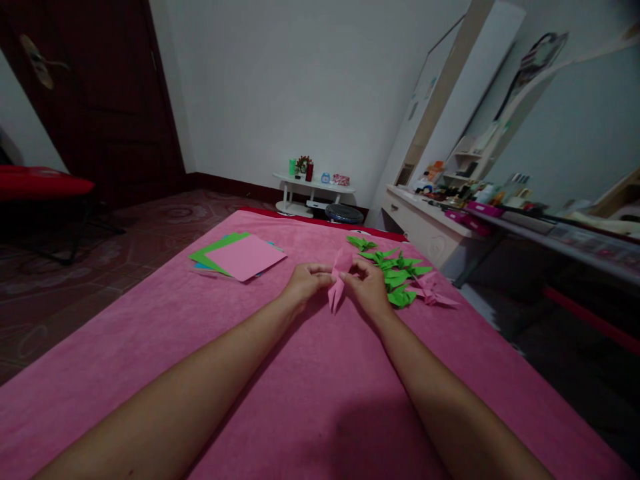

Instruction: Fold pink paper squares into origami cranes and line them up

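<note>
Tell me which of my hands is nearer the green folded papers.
Right. Your right hand is just left of the green folded papers; your left hand is farther left, across the pink folded paper that both hands hold.

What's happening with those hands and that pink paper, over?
Left hand and right hand pinching folded pink paper. Folded green pieces close beside right hand. Paper sheets off left, out of the way.

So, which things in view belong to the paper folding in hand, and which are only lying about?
Likely belong:
folded pink paper, held by left hand and right hand
paper stack
green folded pieces
pink folded work beside them

Lying about:
green container
dark red container
small blue object
</note>
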`<act>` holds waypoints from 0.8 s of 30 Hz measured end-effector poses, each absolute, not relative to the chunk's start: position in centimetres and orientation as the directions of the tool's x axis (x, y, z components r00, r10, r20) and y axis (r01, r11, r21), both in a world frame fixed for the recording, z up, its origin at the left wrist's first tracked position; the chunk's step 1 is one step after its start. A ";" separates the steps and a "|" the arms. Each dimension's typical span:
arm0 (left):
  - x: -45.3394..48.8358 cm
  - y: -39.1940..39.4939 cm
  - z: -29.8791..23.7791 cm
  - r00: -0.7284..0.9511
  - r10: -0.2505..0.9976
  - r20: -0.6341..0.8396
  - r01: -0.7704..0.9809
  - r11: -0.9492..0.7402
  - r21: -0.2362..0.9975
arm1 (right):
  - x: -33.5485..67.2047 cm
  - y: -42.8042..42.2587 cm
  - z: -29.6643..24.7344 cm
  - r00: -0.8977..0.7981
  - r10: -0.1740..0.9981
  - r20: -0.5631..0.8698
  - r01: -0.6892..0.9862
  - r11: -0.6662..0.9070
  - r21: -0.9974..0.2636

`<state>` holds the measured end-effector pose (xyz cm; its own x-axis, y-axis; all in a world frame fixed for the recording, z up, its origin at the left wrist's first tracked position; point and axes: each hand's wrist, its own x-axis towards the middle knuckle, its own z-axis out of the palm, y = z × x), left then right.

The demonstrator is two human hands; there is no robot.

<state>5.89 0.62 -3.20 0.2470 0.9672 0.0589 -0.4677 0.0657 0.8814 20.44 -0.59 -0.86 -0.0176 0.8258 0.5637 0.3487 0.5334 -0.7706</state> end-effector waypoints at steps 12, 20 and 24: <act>6.0 -0.3 -1.8 0.211 0.977 -0.016 -0.446 0.111 0.888 | 20.4 -1.1 -0.7 -0.112 0.724 0.680 0.417 0.656 -0.629; 5.9 -0.2 -1.6 0.216 0.976 -0.032 -0.480 0.135 0.867 | 20.6 -1.6 -0.6 -0.183 0.636 0.750 0.466 0.727 -0.503; 5.9 0.2 -2.2 0.230 0.973 -0.013 -0.502 0.130 0.855 | 20.5 -1.7 -0.6 -0.179 0.626 0.759 0.463 0.734 -0.496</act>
<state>5.91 0.20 -2.18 0.2299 0.9731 -0.0129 -0.5023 0.1300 0.8549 20.55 -1.69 -0.60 -0.1792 0.6260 0.7589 0.4631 0.7343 -0.4964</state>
